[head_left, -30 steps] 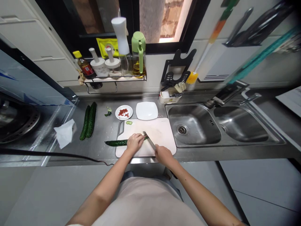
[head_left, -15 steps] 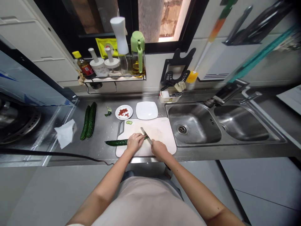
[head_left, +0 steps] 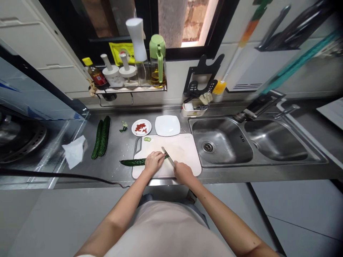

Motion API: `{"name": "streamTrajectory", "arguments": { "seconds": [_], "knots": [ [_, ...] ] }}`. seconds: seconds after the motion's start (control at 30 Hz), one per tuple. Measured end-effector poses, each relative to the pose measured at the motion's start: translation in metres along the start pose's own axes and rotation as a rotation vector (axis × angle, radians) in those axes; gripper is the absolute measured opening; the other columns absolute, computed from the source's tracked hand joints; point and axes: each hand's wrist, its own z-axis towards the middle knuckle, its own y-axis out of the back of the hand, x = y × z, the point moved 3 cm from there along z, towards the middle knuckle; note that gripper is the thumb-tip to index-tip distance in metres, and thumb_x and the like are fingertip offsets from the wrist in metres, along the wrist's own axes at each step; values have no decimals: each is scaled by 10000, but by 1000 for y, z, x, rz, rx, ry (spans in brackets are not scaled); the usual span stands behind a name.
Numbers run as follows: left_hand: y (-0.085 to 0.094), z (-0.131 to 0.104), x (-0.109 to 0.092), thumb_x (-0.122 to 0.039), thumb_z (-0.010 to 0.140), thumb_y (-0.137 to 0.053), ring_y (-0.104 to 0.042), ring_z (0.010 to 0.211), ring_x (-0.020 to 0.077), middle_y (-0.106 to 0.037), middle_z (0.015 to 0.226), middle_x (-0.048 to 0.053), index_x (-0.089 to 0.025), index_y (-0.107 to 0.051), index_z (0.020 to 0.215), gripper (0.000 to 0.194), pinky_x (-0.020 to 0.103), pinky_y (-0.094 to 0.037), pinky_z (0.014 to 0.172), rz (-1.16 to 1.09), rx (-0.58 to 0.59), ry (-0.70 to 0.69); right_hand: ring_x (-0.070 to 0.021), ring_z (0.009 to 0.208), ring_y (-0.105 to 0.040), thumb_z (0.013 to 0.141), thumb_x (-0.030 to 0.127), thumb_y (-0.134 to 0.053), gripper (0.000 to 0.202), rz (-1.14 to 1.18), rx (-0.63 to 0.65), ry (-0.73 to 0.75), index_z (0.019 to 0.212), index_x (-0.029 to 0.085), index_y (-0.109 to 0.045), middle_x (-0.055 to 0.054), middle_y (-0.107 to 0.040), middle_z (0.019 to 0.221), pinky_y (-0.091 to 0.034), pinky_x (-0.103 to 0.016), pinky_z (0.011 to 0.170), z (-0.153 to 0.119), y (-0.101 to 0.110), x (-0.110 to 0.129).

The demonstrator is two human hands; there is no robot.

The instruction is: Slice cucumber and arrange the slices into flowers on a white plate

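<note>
A dark green cucumber (head_left: 133, 162) lies across the white cutting board (head_left: 184, 146), its left end reaching past the board's edge. My left hand (head_left: 154, 161) is closed over the cucumber near its right end. In my right hand (head_left: 183, 172) is a knife (head_left: 168, 155), its blade at the cucumber's right end, close to my left fingers. A few cucumber slices (head_left: 147, 139) rest at the board's upper left corner. Behind the board stand a white plate with red pieces (head_left: 136, 132) and a bare white square plate (head_left: 167, 125).
Two whole cucumbers (head_left: 104, 137) and a white tissue (head_left: 74, 151) lie to the left. Cucumber scraps (head_left: 123, 126) sit near the round plate. A double sink (head_left: 222, 142) is on the right. A condiment rack (head_left: 134, 89) hangs above the counter. A black cord (head_left: 66, 175) runs along the front.
My right hand and the knife have shifted slightly to the right and down. My left hand stays in place on the cucumber.
</note>
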Motion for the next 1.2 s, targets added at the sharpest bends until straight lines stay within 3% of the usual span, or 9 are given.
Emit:
{"name": "streamTrajectory", "arguments": {
  "seconds": [0.23, 0.57, 1.03, 1.2],
  "knots": [
    [1, 1, 0, -327, 931, -500, -560, 898, 157, -669, 984, 32, -277, -706, 1037, 237, 281, -452, 792, -6, 11, 1, -232, 998, -645, 917, 144, -348, 313, -4, -9, 8, 1160, 125, -545, -169, -681, 1039, -436, -295, 761, 15, 8, 9],
    [-1, 0, 2, -318, 926, -508, -561, 909, 158, -668, 994, 27, -281, -702, 1027, 222, 281, -454, 795, -12, 12, 11, -241, 972, -652, 920, 161, -379, 279, -3, 22, -21, 1143, 138, -546, -158, -681, 1021, -429, -302, 743, -9, -3, -2],
    [-2, 1, 2, -312, 921, -515, -562, 897, 157, -672, 1001, 21, -276, -702, 1016, 214, 281, -457, 784, -9, 8, 9, -227, 994, -646, 911, 133, -342, 315, -11, -18, 9, 1148, 127, -550, -163, -684, 1024, -439, -291, 765, 24, 5, 12],
    [0, 1, 0, -317, 925, -506, -563, 897, 157, -674, 996, 25, -276, -702, 1031, 227, 281, -457, 785, -13, 14, 14, -223, 998, -646, 915, 144, -348, 309, -9, -22, 6, 1154, 130, -543, -163, -685, 1023, -437, -289, 764, 21, 2, 10]
  ]
}}
